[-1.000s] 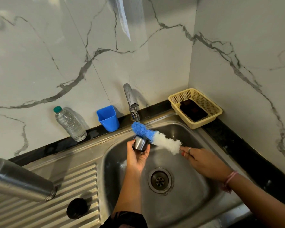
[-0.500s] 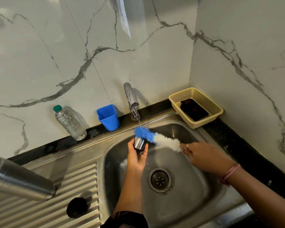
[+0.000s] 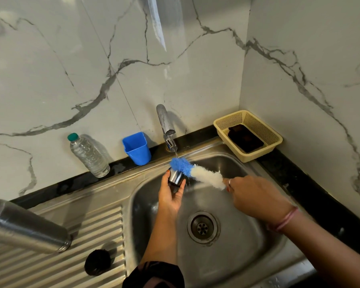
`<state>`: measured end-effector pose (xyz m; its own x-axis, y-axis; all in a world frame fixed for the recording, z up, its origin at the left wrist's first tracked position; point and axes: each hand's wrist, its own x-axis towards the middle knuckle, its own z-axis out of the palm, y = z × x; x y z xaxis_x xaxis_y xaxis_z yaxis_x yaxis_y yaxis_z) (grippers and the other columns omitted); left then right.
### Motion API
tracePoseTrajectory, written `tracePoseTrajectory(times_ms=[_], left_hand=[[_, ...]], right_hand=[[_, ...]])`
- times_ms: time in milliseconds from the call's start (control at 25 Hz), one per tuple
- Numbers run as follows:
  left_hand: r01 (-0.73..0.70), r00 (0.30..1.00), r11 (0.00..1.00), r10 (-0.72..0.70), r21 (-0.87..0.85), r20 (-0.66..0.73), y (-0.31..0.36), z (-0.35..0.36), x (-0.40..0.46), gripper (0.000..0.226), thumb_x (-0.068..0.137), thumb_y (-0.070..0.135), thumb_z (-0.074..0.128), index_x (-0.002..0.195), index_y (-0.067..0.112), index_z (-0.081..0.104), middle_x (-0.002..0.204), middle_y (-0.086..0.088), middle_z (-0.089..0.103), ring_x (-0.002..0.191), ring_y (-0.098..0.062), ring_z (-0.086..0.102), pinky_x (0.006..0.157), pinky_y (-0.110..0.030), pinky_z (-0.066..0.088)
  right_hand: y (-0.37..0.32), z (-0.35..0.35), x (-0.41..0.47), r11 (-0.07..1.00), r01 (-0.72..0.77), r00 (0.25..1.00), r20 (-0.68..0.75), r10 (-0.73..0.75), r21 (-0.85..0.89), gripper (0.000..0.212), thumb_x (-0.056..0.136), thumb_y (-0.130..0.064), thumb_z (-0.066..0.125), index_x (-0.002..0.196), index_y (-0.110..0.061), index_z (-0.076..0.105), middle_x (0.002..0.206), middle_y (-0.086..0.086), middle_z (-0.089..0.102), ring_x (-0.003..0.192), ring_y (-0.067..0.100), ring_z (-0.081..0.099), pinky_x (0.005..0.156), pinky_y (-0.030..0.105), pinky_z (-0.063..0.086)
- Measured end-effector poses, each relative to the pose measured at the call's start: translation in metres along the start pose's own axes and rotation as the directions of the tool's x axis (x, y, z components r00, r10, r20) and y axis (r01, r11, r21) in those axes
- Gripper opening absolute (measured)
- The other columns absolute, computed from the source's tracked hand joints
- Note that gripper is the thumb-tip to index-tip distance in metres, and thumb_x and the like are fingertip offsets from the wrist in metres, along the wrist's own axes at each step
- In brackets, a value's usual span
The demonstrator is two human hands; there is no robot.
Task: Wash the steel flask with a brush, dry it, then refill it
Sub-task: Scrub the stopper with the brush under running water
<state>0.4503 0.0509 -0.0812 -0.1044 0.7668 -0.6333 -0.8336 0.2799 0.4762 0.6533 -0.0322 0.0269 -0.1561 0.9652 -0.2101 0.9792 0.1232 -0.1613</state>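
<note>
My left hand [image 3: 170, 194] holds a small steel cap [image 3: 176, 177] upright over the sink basin [image 3: 247, 242], under the tap [image 3: 166, 129]. My right hand [image 3: 256, 201] grips the handle end of a bottle brush [image 3: 195, 171] with a blue tip and white bristles. The blue tip lies across the cap's top, and a thin stream of water falls onto it. The steel flask [image 3: 27, 227] stands on the ribbed drainboard [image 3: 96, 229] at the lower left, its mouth out of frame. A round black lid [image 3: 97, 265] lies on the drainboard in front of it.
A clear water bottle with a green cap [image 3: 87, 154] and a blue plastic cup [image 3: 137, 148] stand on the black ledge behind the sink. A beige basket [image 3: 268, 134] with a dark object inside sits in the right corner. Marble walls close off the back and right.
The brush and my right hand have shifted slightly left and up, bringing the blue tip over the cap. Water now runs from the tap onto the brush.
</note>
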Motion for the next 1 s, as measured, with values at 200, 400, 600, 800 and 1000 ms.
tracePoseTrajectory(times_ms=[200,400,600,800,1000], left_hand=[[0.022,0.999,1.0,-0.023,0.016,0.048,-0.003,0.005,-0.006,0.043,0.085,0.018,0.073,0.123,0.005,0.057,0.12,-0.021,0.062,0.109,-0.034,0.063,0.082,-0.041,0.056],[0.009,0.999,0.999,-0.011,0.048,0.041,-0.001,0.007,-0.001,0.042,0.086,0.019,0.072,0.124,0.006,0.059,0.122,-0.02,0.063,0.113,-0.033,0.061,0.091,-0.043,0.054],[0.014,0.999,0.998,-0.016,0.058,0.04,0.0,0.006,-0.002,0.043,0.085,0.017,0.073,0.124,0.006,0.059,0.121,-0.021,0.062,0.11,-0.033,0.062,0.085,-0.042,0.056],[0.02,0.997,0.997,-0.025,0.073,0.07,0.001,0.01,-0.002,0.043,0.084,0.016,0.074,0.123,0.006,0.059,0.122,-0.021,0.062,0.11,-0.032,0.062,0.083,-0.042,0.056],[0.024,0.999,0.995,-0.026,0.092,0.02,-0.001,0.009,-0.003,0.034,0.084,0.016,0.074,0.114,0.007,0.06,0.119,-0.021,0.062,0.11,-0.033,0.061,0.086,-0.042,0.055]], right_hand=[[-0.008,-0.007,0.002,0.999,-0.029,0.999,-0.029,0.029,-0.022,0.024,0.095,-0.016,0.036,0.107,-0.016,0.057,0.068,-0.005,0.048,0.067,0.015,0.057,0.062,0.026,0.049],[-0.01,-0.007,-0.002,1.0,0.02,0.997,-0.079,-0.021,-0.015,0.036,0.097,-0.017,0.034,0.129,-0.023,0.049,0.069,-0.004,0.049,0.067,0.017,0.058,0.06,0.027,0.047],[-0.003,-0.017,-0.006,0.994,-0.046,0.998,-0.054,0.04,-0.103,0.025,0.099,-0.023,0.035,0.101,-0.019,0.059,0.073,-0.005,0.057,0.066,0.012,0.058,0.06,0.022,0.049],[-0.014,-0.005,0.002,0.999,-0.006,0.998,-0.07,0.003,-0.043,0.039,0.096,-0.015,0.035,0.134,-0.02,0.045,0.075,-0.002,0.054,0.064,0.013,0.053,0.06,0.025,0.048],[-0.007,-0.016,-0.009,0.991,-0.027,0.999,-0.027,0.023,-0.131,0.025,0.098,-0.019,0.036,0.113,-0.016,0.056,0.068,-0.005,0.049,0.057,0.01,0.049,0.058,0.022,0.046]])
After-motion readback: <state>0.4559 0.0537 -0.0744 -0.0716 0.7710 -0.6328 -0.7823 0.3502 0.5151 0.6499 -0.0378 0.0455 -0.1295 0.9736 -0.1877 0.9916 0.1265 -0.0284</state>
